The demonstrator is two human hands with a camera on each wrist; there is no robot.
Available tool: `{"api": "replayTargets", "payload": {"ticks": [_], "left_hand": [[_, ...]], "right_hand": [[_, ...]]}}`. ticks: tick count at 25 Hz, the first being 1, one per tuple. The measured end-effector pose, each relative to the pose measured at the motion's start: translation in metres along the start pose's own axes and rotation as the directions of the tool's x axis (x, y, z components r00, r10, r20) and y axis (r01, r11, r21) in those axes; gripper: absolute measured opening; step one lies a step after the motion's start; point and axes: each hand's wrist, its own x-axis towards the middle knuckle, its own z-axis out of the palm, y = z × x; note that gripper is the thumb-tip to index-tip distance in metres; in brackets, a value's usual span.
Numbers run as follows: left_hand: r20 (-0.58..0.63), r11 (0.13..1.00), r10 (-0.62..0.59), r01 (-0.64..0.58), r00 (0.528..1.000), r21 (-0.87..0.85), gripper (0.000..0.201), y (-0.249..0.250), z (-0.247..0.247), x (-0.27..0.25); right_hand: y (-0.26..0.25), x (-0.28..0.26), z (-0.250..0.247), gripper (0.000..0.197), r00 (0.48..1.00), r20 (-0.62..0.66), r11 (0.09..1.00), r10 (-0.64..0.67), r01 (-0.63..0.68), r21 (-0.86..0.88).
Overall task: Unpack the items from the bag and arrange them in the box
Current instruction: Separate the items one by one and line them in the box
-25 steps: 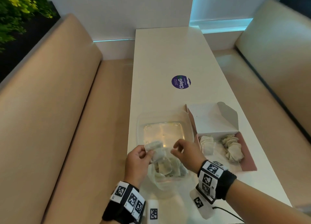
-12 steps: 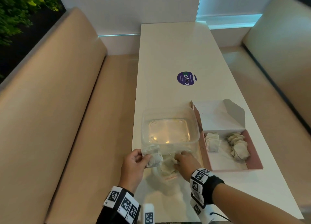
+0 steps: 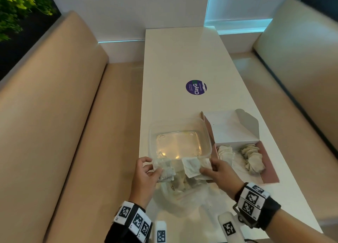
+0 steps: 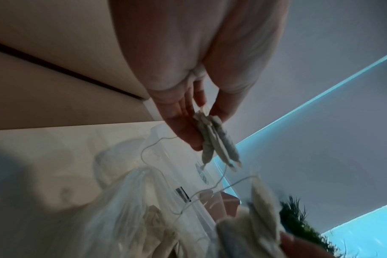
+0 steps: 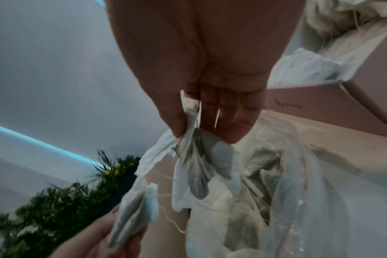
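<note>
Head view: white worktop (image 3: 182, 60) between two beige benches. Left hand (image 3: 144, 177) pinches a small bunch of tea bags (image 3: 164, 171) between thumb and fingers. Right hand (image 3: 220, 173) pinches a second bunch of tea bags (image 3: 193, 167), with loose strings trailing down.

Below and between the hands: clear plastic bag (image 3: 182, 193), mouth open, lying on the worktop with more tea bags inside.

Just beyond the fingertips of both hands: clear plastic container (image 3: 206, 133), its near wall touching or almost touching the held bunches.

To the right of the right hand: pink box (image 3: 268, 169), lid flap standing open, with two groups of tea bags inside, one by its left wall, one further right. The container stands against the box's left side.

Further beyond the hands: round purple sticker (image 3: 196, 87) on the worktop. Far left corner: green plant (image 3: 16, 7).
</note>
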Motion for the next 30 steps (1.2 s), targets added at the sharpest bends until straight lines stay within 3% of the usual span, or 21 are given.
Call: {"api": "replayTargets", "payload": {"ticks": [5, 12, 14, 17, 20, 23, 25, 28, 30], "left_hand": [[0.122, 0.936, 0.141, -0.172, 0.983, 0.306, 0.023, -0.002, 0.013, -0.004], [0.063, 0.924, 0.175, -0.186, 0.983, 0.335, 0.009, 0.010, 0.041, -0.012], [0.051, 0.910, 0.170, -0.177, 0.984, 0.375, 0.011, 0.009, 0.044, -0.008], [0.001, 0.897, 0.140, -0.127, 0.990, 0.423, 0.016, 0.001, 0.035, -0.001], [-0.045, 0.903, 0.128, -0.098, 0.991, 0.417, 0.012, -0.009, 0.018, 0.004], [-0.026, 0.905, 0.142, -0.119, 0.989, 0.409, 0.010, -0.013, 0.008, 0.004], [0.005, 0.909, 0.148, -0.138, 0.989, 0.393, 0.008, -0.011, 0.007, 0.003], [0.063, 0.918, 0.149, -0.162, 0.987, 0.363, 0.006, -0.008, 0.006, 0.003], [0.105, 0.927, 0.139, -0.167, 0.985, 0.337, 0.007, -0.006, 0.006, 0.005]], "right_hand": [[-0.008, -0.005, 0.012, 0.018, 0.996, -0.005, 0.975, 0.088, -0.085, 0.206], [-0.011, 0.002, 0.037, 0.014, 0.999, -0.017, 0.970, 0.032, -0.027, 0.240], [-0.004, 0.005, 0.038, 0.018, 1.000, -0.023, 0.992, 0.001, 0.002, 0.125], [0.016, 0.010, 0.029, 0.044, 0.999, -0.021, 0.982, -0.044, 0.039, -0.187], [0.025, 0.011, 0.019, 0.026, 0.998, 0.033, 0.938, -0.049, 0.057, -0.341], [0.025, 0.010, 0.011, 0.027, 0.989, 0.084, 0.842, -0.118, 0.144, -0.519], [0.020, 0.008, 0.009, 0.020, 0.983, 0.117, 0.806, -0.145, 0.185, -0.563], [0.000, -0.002, 0.004, 0.017, 0.976, 0.140, 0.833, -0.167, 0.215, -0.509], [-0.018, -0.011, 0.000, 0.017, 0.951, 0.237, 0.801, -0.199, 0.298, -0.519]]}}
